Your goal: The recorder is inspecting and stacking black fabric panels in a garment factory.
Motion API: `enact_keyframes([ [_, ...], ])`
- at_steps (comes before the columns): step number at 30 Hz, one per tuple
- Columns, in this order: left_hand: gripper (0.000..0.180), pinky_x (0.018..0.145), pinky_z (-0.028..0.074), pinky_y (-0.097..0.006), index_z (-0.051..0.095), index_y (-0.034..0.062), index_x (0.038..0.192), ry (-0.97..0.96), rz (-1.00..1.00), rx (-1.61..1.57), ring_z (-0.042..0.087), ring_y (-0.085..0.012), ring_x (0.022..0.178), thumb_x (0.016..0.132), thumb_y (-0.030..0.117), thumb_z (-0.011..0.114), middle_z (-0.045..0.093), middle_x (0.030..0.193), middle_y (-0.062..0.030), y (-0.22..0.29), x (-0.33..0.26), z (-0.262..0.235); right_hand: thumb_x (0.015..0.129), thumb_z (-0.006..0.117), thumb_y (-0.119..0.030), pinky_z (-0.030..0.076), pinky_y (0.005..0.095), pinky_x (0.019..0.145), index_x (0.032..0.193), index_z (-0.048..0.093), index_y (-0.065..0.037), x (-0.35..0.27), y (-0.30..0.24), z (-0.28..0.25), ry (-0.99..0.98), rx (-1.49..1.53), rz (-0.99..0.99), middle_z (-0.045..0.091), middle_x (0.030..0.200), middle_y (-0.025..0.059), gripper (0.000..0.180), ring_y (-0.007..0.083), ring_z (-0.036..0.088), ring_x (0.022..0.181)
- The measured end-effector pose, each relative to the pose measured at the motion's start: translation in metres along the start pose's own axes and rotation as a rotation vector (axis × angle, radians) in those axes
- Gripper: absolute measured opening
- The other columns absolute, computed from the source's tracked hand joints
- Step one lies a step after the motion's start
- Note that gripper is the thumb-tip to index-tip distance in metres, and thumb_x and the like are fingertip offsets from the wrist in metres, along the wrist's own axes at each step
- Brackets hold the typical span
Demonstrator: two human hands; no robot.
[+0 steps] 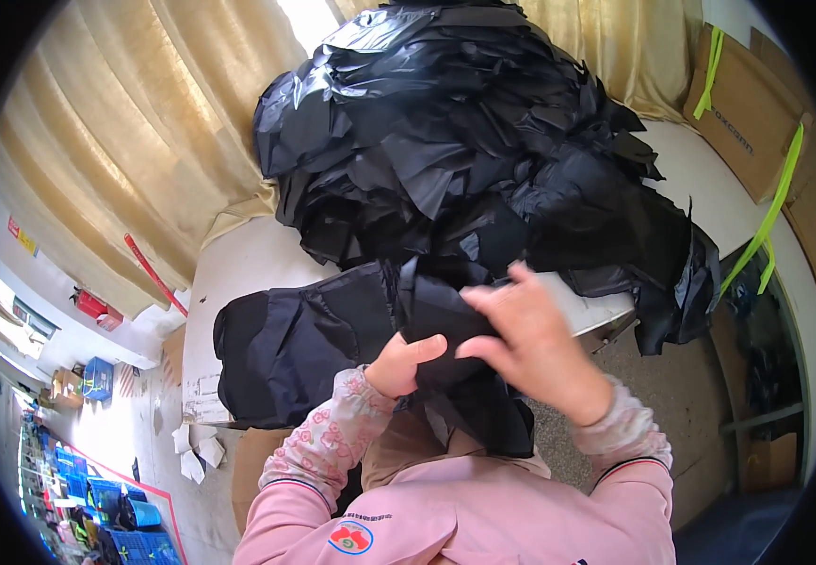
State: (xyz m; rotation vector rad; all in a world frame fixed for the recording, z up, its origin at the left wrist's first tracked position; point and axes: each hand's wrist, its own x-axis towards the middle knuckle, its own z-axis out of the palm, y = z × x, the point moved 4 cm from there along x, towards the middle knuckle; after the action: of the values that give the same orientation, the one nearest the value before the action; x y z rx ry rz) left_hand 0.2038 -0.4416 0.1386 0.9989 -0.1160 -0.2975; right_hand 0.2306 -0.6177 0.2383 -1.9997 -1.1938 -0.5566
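My left hand (408,365) is closed on the edge of a black fabric piece (445,320), its thumb lying on top and the other fingers hidden beneath. Loose folds of this fabric hang down over my lap. Just to the right is my right hand (535,344), slightly blurred, with thumb and fingers apart and nothing visible between them. Left of my hands, a flat stack of black fabric pieces (299,334) lies along the table's near edge. A large heap of loose black fabric pieces (455,141) rises behind, partly shiny.
The white table (238,259) carries both piles; some fabric droops over its right edge. Cardboard (756,113) with yellow-green strips (780,188) stands at right. Gold curtains (144,122) hang behind. White scraps (199,452) lie on the floor at left, with blue crates (111,499) farther off.
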Motion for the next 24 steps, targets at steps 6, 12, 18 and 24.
enact_keyframes([
  [6,0.032,0.092,0.047,-0.026,0.053,0.0019,0.124,0.29,0.28,0.209,0.057,-0.0119,0.106,0.095,0.014,0.061,0.059,0.119,-0.0055,0.023,0.021,-0.004,0.081,0.073,-0.016,0.048,0.0416,0.061,0.099,0.059,-0.001,-0.018,0.021,0.028,0.095,-0.004,0.129,0.056,0.08,0.0114,0.028,0.0316,0.06,0.074],
  [12,0.022,0.081,0.047,-0.019,0.057,0.0005,0.116,0.18,0.273,0.311,0.058,-0.0052,0.092,0.095,0.005,0.058,0.063,0.103,-0.0001,0.02,0.021,-0.024,0.083,0.072,-0.02,0.05,0.0379,0.058,0.101,0.061,-0.006,-0.012,0.013,0.029,0.047,0.054,0.09,0.064,0.082,0.0102,0.026,0.0298,0.064,0.071],
  [18,0.015,0.086,0.051,-0.027,0.061,0.0027,0.109,0.222,0.335,-0.038,0.065,-0.0137,0.09,0.097,0.005,0.053,0.067,0.099,-0.0043,0.057,0.003,-0.036,0.083,0.071,-0.025,0.049,0.035,0.055,0.087,0.064,-0.008,-0.011,0.038,-0.007,0.075,-0.076,0.076,0.066,0.076,0.0073,0.019,0.0273,0.065,0.065],
  [24,0.035,0.082,0.049,-0.022,0.051,0.0068,0.134,0.166,0.349,0.181,0.063,-0.0093,0.089,0.099,0.009,0.051,0.067,0.098,-0.0028,0.075,0.005,-0.015,0.084,0.07,-0.029,0.047,0.0359,0.053,0.081,0.063,-0.008,-0.01,0.037,-0.016,-0.116,-0.102,0.11,0.064,0.071,0.009,0.023,0.0286,0.063,0.063],
])
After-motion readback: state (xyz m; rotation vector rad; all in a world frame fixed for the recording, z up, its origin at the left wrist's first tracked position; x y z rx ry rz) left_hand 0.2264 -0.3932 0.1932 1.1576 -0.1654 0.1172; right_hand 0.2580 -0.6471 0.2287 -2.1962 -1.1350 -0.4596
